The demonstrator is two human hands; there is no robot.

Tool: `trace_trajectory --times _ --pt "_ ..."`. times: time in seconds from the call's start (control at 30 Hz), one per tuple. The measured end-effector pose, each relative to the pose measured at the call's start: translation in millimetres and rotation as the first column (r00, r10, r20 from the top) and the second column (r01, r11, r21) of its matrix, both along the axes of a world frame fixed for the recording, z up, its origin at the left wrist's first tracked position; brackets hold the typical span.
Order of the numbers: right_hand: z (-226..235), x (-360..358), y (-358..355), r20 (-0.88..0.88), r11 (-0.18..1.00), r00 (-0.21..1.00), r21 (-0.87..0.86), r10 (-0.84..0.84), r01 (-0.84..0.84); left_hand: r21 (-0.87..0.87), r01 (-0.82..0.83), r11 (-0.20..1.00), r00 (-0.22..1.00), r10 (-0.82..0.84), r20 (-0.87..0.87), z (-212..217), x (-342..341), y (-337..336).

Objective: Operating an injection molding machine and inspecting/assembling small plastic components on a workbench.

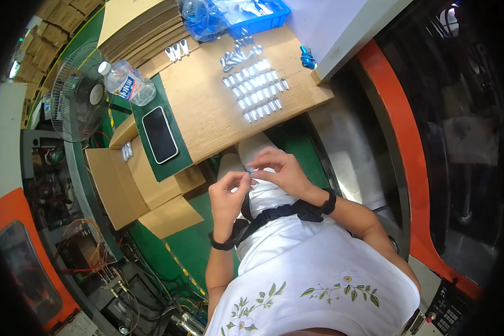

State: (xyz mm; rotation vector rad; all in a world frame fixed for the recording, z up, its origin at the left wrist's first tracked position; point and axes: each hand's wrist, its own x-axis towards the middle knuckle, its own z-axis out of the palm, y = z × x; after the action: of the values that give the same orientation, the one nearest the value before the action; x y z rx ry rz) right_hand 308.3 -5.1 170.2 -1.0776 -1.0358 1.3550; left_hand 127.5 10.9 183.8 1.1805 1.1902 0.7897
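Above my lap, close to the table's front edge, my left hand (228,193) and my right hand (283,172) meet fingertip to fingertip. Both are closed in a pinch around something small, and the fingers mostly hide it. Beyond them on the cardboard-topped table (201,115) lie several neat rows of small shiny silver, tube-like pieces (255,87). Behind the rows sits a looser cluster of similar pieces (241,56).
A blue bin (260,22) and a blue plastic bag (201,22) stand at the back, near stacked cardboard (145,33). Left are white-and-black pieces (177,51), a bottle (129,84), a phone (160,134), a fan (81,92) and an open carton (115,187). Orange-edged machinery (400,134) stands right.
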Motion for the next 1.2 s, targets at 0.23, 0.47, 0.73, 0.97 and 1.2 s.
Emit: trace_trajectory --times 0.23,0.47,0.73,0.97,1.2 --pt "2 0 0 0.234 0.982 0.972 0.173 0.033 -0.075 -0.147 0.146 0.978 0.966 -0.109 0.234 10 -10 6" --pt "11 -2 3 0.316 0.96 0.948 0.274 -0.031 -0.061 -0.147 0.103 0.984 0.961 -0.06 0.271 9 -8 10" --pt "11 -4 10 0.207 0.985 0.978 0.164 0.016 -0.051 -0.125 -0.004 0.992 0.974 0.032 0.223 6 -2 16" --pt "20 3 29 0.352 0.949 0.929 0.317 -0.113 -0.004 -0.118 0.129 0.985 0.983 -0.111 0.144 15 -1 33" --pt "56 58 150 0.51 0.842 0.801 0.539 -0.313 -0.013 -0.107 0.067 0.992 0.986 -0.049 0.159 8 -9 36"
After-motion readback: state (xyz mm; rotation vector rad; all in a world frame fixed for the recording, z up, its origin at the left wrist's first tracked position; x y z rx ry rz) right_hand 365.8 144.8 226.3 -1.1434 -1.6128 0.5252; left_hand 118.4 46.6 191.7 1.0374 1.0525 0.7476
